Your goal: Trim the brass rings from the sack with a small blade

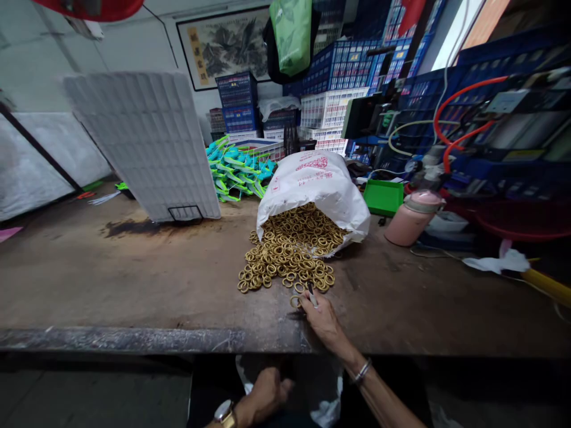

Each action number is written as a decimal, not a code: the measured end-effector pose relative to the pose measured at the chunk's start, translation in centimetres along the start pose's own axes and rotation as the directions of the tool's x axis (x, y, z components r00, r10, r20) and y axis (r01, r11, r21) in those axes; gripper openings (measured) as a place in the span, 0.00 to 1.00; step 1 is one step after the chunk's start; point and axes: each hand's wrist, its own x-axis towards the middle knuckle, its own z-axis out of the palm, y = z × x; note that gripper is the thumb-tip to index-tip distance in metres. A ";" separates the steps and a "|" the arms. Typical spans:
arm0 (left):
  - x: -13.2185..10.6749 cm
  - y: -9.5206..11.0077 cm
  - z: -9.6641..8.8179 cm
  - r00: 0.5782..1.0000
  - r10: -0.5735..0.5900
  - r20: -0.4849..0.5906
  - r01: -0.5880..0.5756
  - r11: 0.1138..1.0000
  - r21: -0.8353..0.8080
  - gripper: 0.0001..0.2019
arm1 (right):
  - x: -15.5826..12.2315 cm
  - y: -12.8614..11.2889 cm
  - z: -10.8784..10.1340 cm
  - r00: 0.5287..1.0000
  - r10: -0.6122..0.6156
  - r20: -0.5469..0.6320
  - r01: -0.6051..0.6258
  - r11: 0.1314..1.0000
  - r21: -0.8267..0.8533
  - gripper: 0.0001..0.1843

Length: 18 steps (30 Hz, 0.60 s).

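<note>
My right hand is closed in a pinch on one brass-coloured ring, just above the worktable. A small tool with a dark tip and a pale body also sticks out of its fingers; its kind is unclear. Ahead of that hand lies a heap of similar rings, spilling from the mouth of a white woven sack on its side. Below the table's front edge, my left hand is over a pale bag. Its fingers are curled and smeared by motion, so their grip is hidden.
A ribbed grey-white panel stands on the left. Green and turquoise plastic pieces are piled behind the sack. To the right are a green tray, a pink bottle and a machine with red tubing. Blue crates are stacked behind.
</note>
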 end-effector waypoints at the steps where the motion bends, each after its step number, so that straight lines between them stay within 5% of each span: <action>1: -0.4 0.5 -0.1 1.000 0.014 -0.020 -0.013 1.000 0.005 0.11 | -0.1 -0.1 -0.1 1.000 -0.007 0.003 0.007 1.000 -0.005 0.11; 7: -2.7 5.3 -1.6 0.986 0.150 -0.068 -0.161 0.967 -0.199 0.13 | -1.2 -0.5 -0.5 0.992 -0.066 0.107 0.074 0.995 -0.066 0.12; 11: -2.4 8.1 -2.8 0.954 0.046 -0.296 -0.169 0.899 -0.405 0.20 | -2.4 -1.1 -0.3 0.970 -0.108 0.217 0.125 0.990 -0.065 0.12; 18: -1.3 9.6 -3.3 0.957 0.008 -0.290 -0.156 0.855 -0.494 0.19 | -3.8 -2.5 0.3 0.951 -0.106 0.289 0.110 0.994 0.003 0.14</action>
